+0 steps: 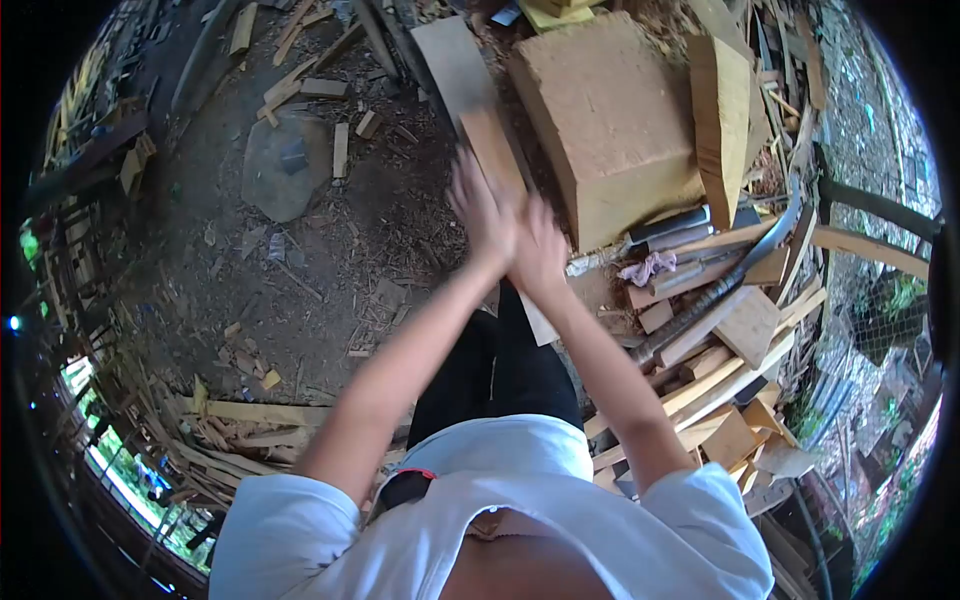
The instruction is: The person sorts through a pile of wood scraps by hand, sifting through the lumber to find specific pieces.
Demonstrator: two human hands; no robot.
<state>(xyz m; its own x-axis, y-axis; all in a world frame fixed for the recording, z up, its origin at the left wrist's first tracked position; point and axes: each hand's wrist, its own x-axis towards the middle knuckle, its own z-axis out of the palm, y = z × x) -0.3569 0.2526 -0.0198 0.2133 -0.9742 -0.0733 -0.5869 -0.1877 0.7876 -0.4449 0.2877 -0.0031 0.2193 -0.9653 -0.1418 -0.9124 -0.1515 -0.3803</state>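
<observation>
A long, narrow board (pixel 454 62) runs from the top centre down between my arms, its near end (pixel 541 325) showing by my legs. Along it lies a flat brown wooden piece (pixel 492 150), blurred at its far end; whether it is separate from the board is hard to tell. My left hand (pixel 486 218) presses on its left side, fingers stretched forward along the edge. Against the right side is my right hand (pixel 539 243), its fingers bent over the wood. The hands touch at the thumbs, and both are closed on the piece, partly smeared by motion.
A large wooden block (pixel 612 110) stands right of the board, with a thick offcut (pixel 722 125) leaning there. Beside it lie a long curved blade (pixel 772 235), a pink cloth (pixel 648 268) and heaped offcuts (pixel 748 325). A flat stone (pixel 283 170) rests on the littered ground at left.
</observation>
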